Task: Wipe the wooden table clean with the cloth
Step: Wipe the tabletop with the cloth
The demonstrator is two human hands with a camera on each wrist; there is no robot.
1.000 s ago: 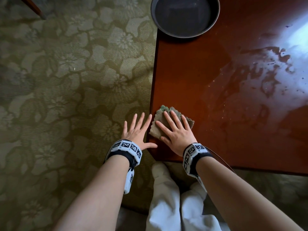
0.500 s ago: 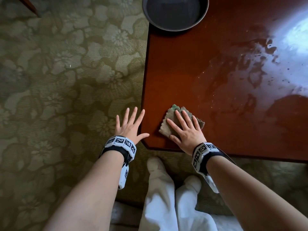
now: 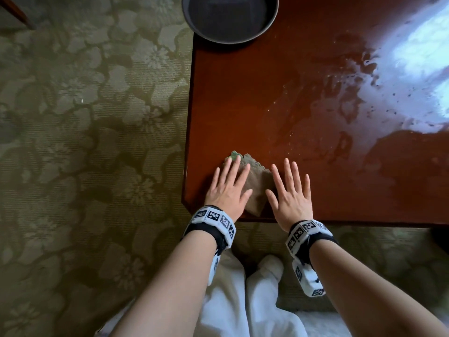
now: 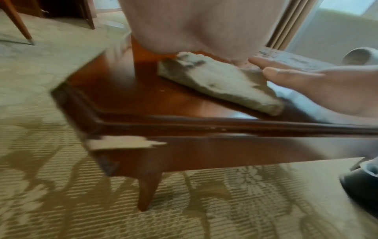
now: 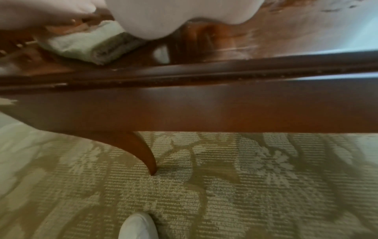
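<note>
A folded grey-green cloth [image 3: 258,183] lies near the front left corner of the glossy red-brown wooden table [image 3: 243,98]. My left hand [image 3: 230,181] lies flat on the cloth's left half with its fingers straight and spread. Just right of the cloth, my right hand [image 3: 290,186] lies flat on the bare wood, its thumb at the cloth's edge. The left wrist view shows the cloth [image 4: 220,82] with the right hand's fingers [image 4: 286,71] beside it. In the right wrist view the cloth [image 5: 81,43] sits under the left hand. Wet streaks [image 3: 340,113] shine across the table's middle and right.
A dark round basin [image 3: 229,18] stands at the table's far left corner, partly over the edge. Floral olive carpet [image 3: 85,142] surrounds the table. My white-clad legs and socked feet [image 3: 264,271] are at the near edge. A wooden furniture leg [image 3: 14,13] shows far left.
The right hand slid off the cloth to the right onto bare wood. The left hand moved from over the carpet beside the table onto the cloth.
</note>
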